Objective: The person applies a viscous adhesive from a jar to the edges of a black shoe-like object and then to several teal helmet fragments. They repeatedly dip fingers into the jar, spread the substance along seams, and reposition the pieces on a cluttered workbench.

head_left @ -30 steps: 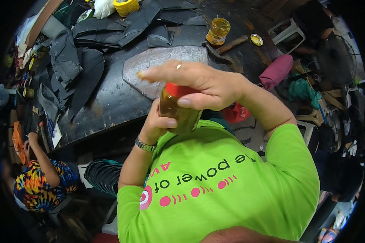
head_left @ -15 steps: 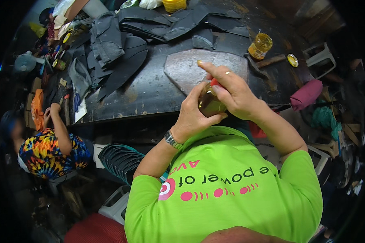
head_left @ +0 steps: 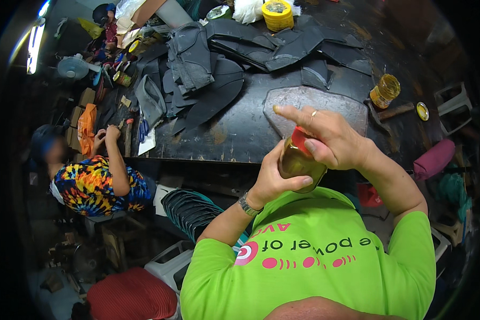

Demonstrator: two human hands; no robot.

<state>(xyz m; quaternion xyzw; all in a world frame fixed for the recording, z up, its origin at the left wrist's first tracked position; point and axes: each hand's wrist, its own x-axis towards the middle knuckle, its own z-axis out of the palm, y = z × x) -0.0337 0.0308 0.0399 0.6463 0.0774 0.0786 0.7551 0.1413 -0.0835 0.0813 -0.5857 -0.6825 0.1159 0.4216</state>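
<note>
A glass jar (head_left: pixel 298 164) with brownish-yellow contents is held tilted above my lap, just off the table's front edge. My left hand (head_left: pixel 274 178) wraps round its body, thumb across the glass. My right hand (head_left: pixel 338 140) is closed on the red lid (head_left: pixel 303 140) at the jar's upper end, its index finger stretched past it; the fingertip has a yellowish smear. Beyond my hands a flat grey slab (head_left: pixel 325 98) lies on the dark table (head_left: pixel 224 141). To its right are a hammer (head_left: pixel 392 112) and an opened yellow jar (head_left: pixel 385 92).
Black cut pieces (head_left: pixel 189 61) are piled at the back left, near blue-handled scissors (head_left: pixel 143 129). A yellow tub (head_left: pixel 277 16) stands behind. A round lid (head_left: pixel 422 111) lies at right, above a pink roll (head_left: pixel 434 159). Someone in a multicoloured shirt (head_left: pixel 98 184) sits at left.
The whole view has shifted, so the table things appear farther right and lower. The jar is tilted differently, and more of its side and red lid shows. Both hands keep their hold.
</note>
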